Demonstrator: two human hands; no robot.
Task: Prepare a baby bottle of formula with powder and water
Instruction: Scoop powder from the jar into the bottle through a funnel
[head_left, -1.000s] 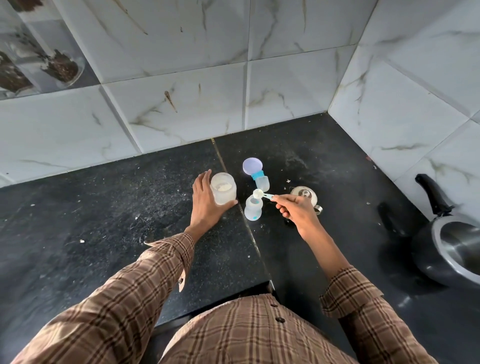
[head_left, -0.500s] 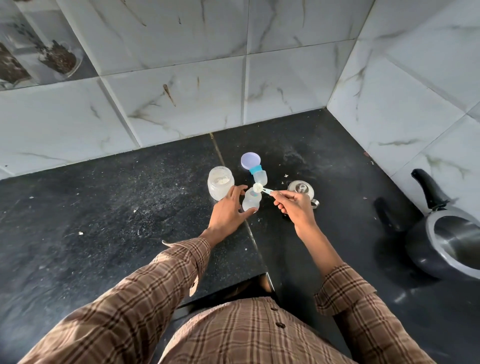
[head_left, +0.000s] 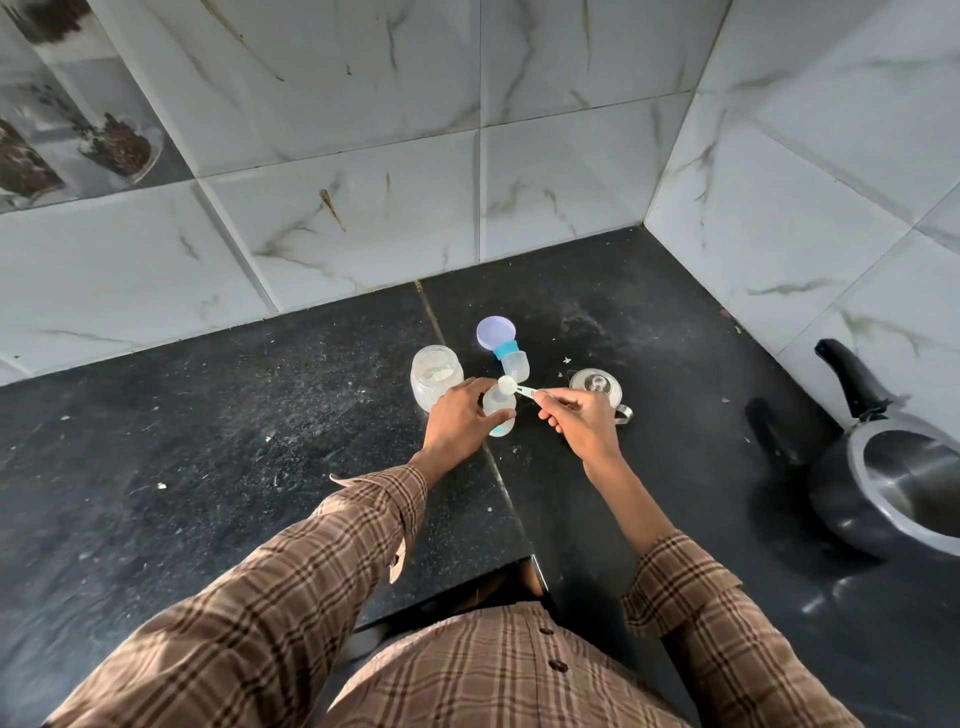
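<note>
The baby bottle (head_left: 500, 410) stands upright on the black counter (head_left: 208, 467), just past the seam between its slabs. The left hand (head_left: 460, 423) is wrapped around the bottle's body, thumb across the front and fingers behind. The right hand (head_left: 579, 423), at 3 o'clock from the bottle, pinches the handle of a small scoop (head_left: 511, 385), whose bowl sits right over the bottle's mouth. A second ago the left hand cupped the powder jar (head_left: 436, 376); it has since let go and shifted to the bottle, while the right hand has kept the scoop over the opening. The jar now stands free at 10 o'clock from the bottle. The bottle's cap and teat piece (head_left: 506, 348) lies at 12 o'clock, a steel lid (head_left: 596, 385) behind the right hand, and a dark pot (head_left: 893, 483) far off at 4 o'clock.
</note>
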